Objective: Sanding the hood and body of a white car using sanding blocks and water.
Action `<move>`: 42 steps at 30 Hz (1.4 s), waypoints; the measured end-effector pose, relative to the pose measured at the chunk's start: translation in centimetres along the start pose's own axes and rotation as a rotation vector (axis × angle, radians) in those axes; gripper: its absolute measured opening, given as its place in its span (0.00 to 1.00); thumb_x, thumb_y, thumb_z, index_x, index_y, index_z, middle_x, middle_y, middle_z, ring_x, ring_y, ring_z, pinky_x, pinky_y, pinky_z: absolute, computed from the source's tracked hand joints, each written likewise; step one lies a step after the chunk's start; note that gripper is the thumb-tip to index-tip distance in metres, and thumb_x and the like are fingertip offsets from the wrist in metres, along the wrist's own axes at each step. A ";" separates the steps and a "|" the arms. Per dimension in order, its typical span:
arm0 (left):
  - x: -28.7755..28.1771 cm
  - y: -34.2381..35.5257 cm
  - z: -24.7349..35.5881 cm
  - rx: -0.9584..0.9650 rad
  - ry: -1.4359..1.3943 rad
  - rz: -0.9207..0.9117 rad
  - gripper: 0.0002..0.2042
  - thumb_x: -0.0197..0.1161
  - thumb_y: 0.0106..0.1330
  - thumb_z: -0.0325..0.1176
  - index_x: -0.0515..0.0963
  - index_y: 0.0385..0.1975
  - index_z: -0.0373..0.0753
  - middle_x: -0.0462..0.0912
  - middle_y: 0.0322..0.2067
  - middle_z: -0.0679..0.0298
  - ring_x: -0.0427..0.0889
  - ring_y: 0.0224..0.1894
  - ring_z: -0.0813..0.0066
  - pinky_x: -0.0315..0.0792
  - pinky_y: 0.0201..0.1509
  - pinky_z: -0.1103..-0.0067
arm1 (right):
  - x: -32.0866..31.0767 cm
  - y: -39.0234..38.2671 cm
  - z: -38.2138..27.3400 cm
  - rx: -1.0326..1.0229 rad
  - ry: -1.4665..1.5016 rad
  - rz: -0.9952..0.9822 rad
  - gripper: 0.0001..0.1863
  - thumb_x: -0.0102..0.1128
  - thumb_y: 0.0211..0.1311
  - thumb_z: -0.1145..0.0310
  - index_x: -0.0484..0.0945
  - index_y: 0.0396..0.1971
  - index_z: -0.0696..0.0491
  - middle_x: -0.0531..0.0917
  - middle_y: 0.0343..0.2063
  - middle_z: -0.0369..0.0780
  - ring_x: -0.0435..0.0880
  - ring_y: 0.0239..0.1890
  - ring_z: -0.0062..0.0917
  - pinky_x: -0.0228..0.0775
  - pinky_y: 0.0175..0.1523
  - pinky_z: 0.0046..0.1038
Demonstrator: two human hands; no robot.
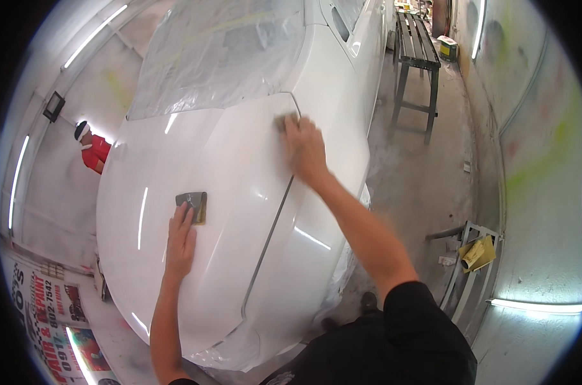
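A white car's hood (194,147) curves below both hands, its surface glossy with light reflections. Against it my left hand (181,247) holds a folded sheet of sandpaper (192,201), dark grey with a tan edge, fingers laid over its lower part. Farther up and to the right, my right hand (305,151) is closed round a small greyish-tan sanding pad (282,122). That pad touches the panel beside the dark seam at the hood's upper right corner. Motion blurs it slightly, and the fingers hide part of it.
Clear plastic sheeting (220,51) covers the windshield. A slatted bench (416,42) stands along the right aisle. Near my right side, a metal stand (477,269) carries tan sandpaper and a roll (474,254). Another person (95,151) in red stands beyond the car's left side.
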State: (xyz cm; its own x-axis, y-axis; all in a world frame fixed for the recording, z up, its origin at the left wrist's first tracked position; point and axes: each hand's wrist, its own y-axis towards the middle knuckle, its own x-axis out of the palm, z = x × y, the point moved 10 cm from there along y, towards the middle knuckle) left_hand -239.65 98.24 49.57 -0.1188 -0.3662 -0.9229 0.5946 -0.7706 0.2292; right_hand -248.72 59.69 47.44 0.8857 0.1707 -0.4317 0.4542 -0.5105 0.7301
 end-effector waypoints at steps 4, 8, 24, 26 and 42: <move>0.1 0.3 0.0 0.026 -0.022 0.018 0.25 0.52 0.84 0.29 0.72 0.77 0.29 0.64 0.83 0.48 0.59 0.85 0.45 0.52 0.88 0.58 | -1.1 1.4 1.0 -0.051 -0.024 0.006 0.20 0.67 0.70 0.69 0.82 0.60 0.57 0.81 0.47 0.50 0.81 0.49 0.49 0.72 0.53 0.47; -0.1 0.5 -0.3 0.018 0.015 0.040 0.25 0.52 0.84 0.28 0.72 0.77 0.30 0.65 0.83 0.48 0.59 0.86 0.44 0.51 0.89 0.59 | -0.9 2.4 1.1 -0.071 -0.005 -0.033 0.21 0.67 0.70 0.69 0.82 0.61 0.58 0.81 0.45 0.50 0.81 0.49 0.49 0.72 0.53 0.46; -0.3 0.3 -2.0 -0.014 0.010 0.072 0.26 0.54 0.85 0.39 0.73 0.80 0.43 0.64 0.84 0.55 0.51 0.89 0.45 0.45 0.90 0.54 | -1.3 -10.9 -11.1 -0.698 0.172 -0.161 0.29 0.66 0.62 0.75 0.83 0.65 0.56 0.79 0.62 0.52 0.81 0.58 0.49 0.74 0.64 0.51; -0.8 -0.3 -2.6 -0.031 0.022 0.081 0.26 0.54 0.86 0.41 0.73 0.80 0.43 0.64 0.84 0.56 0.51 0.89 0.45 0.45 0.90 0.53 | -1.1 -11.9 -16.7 -0.774 0.132 -0.168 0.27 0.66 0.61 0.72 0.85 0.63 0.55 0.79 0.61 0.53 0.80 0.58 0.48 0.75 0.63 0.49; -1.6 -2.5 -3.1 -0.153 0.179 0.181 0.24 0.57 0.86 0.39 0.75 0.78 0.45 0.65 0.83 0.58 0.52 0.88 0.46 0.51 0.89 0.51 | 3.1 -8.5 -14.4 -0.810 0.411 -0.760 0.19 0.68 0.70 0.67 0.88 0.59 0.49 0.80 0.61 0.46 0.80 0.58 0.44 0.74 0.65 0.47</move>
State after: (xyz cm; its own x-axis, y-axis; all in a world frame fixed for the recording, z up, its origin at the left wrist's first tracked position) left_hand -238.49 102.31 49.49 0.1345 -0.3820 -0.9143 0.7080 -0.6085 0.3584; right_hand -248.44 76.70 47.58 0.2597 0.5332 -0.8051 0.6749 0.4961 0.5463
